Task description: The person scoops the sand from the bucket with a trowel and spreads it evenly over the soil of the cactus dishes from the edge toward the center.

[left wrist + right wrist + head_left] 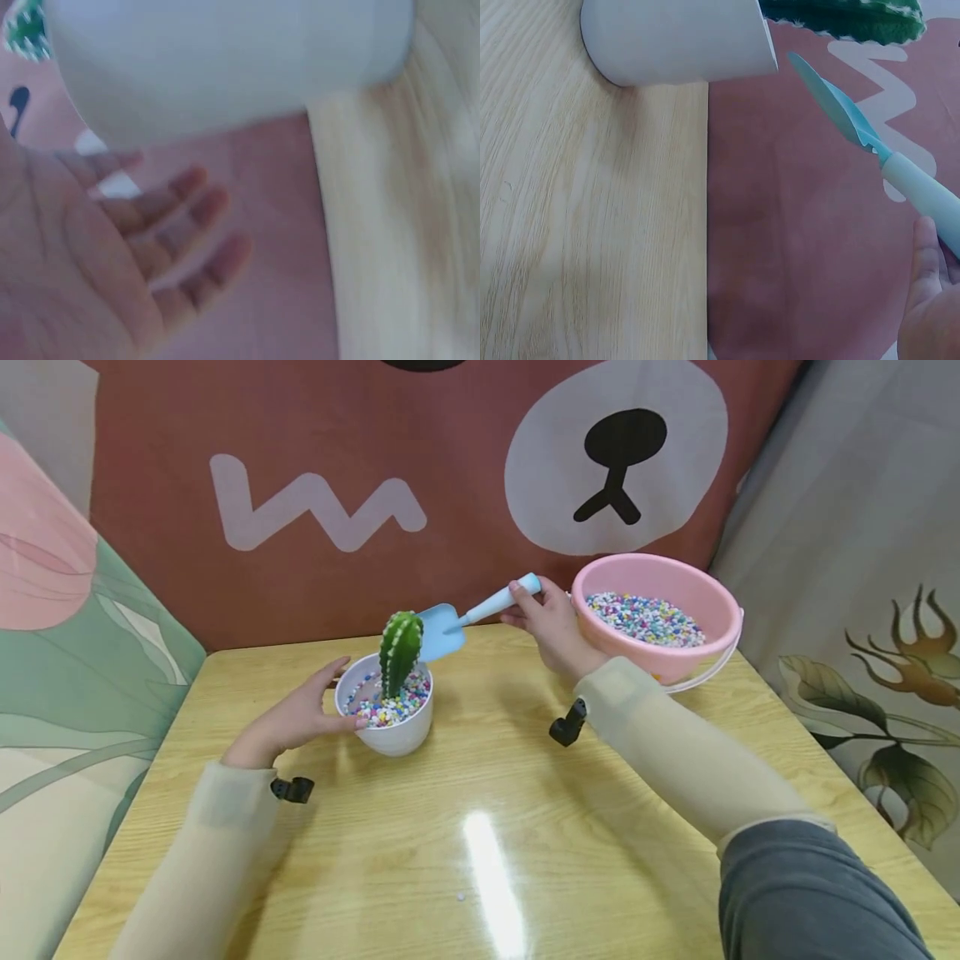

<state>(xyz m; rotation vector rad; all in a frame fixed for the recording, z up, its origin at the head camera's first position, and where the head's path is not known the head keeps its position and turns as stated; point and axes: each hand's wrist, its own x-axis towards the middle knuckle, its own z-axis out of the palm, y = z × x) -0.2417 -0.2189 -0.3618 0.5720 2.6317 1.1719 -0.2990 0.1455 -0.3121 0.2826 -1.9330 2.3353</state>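
Observation:
A green cactus (401, 647) stands in a white pot (397, 742) partly filled with multicoloured beads (401, 702). My left hand (300, 718) is at the pot's left side, its thumb at the near rim. In the left wrist view, the fingers (187, 240) look loosely spread and apart from the pot. My right hand (551, 622) pinches the handle of a light-blue trowel (442, 632). The blade tilts down toward the pot, just right of the cactus. In the right wrist view, the blade (836, 109) hangs beyond the rim; no beads are visible on it.
A pink bucket (648, 562) holding more multicoloured beads (648, 620) stands at the back right, its white handle (708, 677) hanging in front. The wooden table (420, 835) meets a red-brown cloth (315, 585) at its back edge. A tiny bead (461, 897) lies near the front.

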